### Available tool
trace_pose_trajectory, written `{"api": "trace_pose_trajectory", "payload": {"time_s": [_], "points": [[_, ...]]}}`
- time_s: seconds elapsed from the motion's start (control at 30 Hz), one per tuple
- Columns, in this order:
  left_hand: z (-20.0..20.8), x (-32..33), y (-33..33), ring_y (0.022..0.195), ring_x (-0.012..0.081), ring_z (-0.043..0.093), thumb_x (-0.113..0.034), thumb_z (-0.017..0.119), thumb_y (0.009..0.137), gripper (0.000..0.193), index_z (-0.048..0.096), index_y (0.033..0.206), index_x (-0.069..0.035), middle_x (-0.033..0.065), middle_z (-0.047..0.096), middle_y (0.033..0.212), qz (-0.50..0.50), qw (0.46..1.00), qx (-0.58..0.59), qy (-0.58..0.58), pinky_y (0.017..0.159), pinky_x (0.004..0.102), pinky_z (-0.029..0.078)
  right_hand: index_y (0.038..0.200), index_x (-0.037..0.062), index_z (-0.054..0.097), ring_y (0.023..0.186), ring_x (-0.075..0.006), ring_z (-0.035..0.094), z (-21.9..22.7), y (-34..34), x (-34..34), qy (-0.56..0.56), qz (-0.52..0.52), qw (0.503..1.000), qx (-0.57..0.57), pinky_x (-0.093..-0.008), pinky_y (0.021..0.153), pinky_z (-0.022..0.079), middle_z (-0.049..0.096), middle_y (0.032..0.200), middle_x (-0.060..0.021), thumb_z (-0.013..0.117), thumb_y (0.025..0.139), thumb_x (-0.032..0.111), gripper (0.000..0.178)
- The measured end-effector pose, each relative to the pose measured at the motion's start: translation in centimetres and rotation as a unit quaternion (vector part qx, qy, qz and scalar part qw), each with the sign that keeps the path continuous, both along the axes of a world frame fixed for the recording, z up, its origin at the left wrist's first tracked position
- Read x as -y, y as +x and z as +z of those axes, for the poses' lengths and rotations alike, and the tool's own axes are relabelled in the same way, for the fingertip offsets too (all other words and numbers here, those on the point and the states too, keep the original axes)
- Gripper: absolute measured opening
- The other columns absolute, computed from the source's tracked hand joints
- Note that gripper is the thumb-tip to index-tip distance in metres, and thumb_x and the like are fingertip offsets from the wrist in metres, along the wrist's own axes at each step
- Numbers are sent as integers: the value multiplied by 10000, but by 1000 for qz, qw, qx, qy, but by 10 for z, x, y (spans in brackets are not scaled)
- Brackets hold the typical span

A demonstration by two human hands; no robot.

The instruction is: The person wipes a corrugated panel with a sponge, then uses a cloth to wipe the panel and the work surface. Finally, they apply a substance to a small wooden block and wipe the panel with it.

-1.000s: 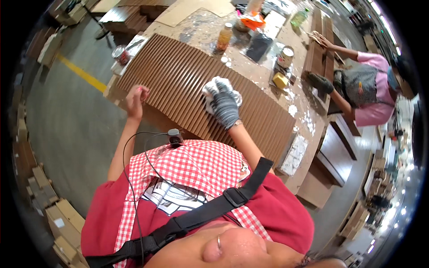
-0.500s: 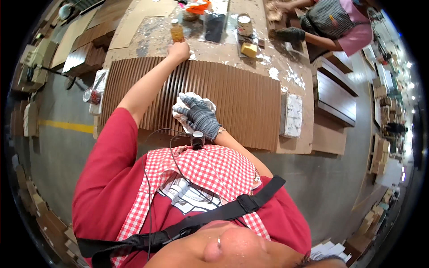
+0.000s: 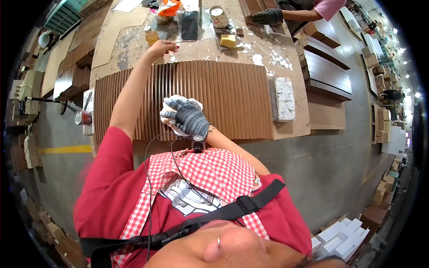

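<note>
Ribbed brown panel (image 3: 237, 98) lying flat on the worktop (image 3: 292, 127), just beyond the checked apron (image 3: 201, 167); long axis running left to right, ridges running near to far. Directly on top, about midway along that length and in the nearer half, right hand (image 3: 191, 119), gloved, closed over a bunched white cloth (image 3: 179, 97) and holding it down against the ridges. Uncovered ridges to the left, to the right and on the far side of the cloth. Just past the right end, a white-smeared block (image 3: 283, 99). Left hand (image 3: 161, 49), bare, stretched across the left half to a place beyond the far edge; loosely open, nothing visible in its grasp. From there, panel back toward the apron; right hand plainly the nearer. Close beside the left hand, an amber bottle (image 3: 150, 36); cannot tell whether touching. Farther off, a yellow sponge (image 3: 228, 41), then a tin (image 3: 219, 17).
</note>
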State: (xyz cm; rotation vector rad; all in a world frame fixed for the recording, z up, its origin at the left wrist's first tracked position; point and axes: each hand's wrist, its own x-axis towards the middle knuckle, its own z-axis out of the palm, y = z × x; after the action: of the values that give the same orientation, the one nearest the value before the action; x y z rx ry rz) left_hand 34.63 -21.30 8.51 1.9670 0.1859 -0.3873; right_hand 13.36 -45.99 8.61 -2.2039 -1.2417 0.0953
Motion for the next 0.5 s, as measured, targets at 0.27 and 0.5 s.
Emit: {"api": "trace_pose_trajectory", "payload": {"time_s": [0.27,0.5], "points": [[59,-8,-122,938,116,633,-233,570,1001,502,432,1417,11,139,620,1258,-13,856,4,-517,736,222,536,1183,143,679,1169,-294,551,-3,1,-5,38,19,997,59,-433,912,457,528,1363,-137,559,837,267,387],[48,-12,-154,954,151,660,-169,593,985,432,486,1357,22,157,640,1199,39,824,5,-565,799,290,562,1347,68,572,1115,-243,599,-22,12,-5,4,22,999,-29,-318,921,458,570,1340,-128,556,959,219,416]]}}
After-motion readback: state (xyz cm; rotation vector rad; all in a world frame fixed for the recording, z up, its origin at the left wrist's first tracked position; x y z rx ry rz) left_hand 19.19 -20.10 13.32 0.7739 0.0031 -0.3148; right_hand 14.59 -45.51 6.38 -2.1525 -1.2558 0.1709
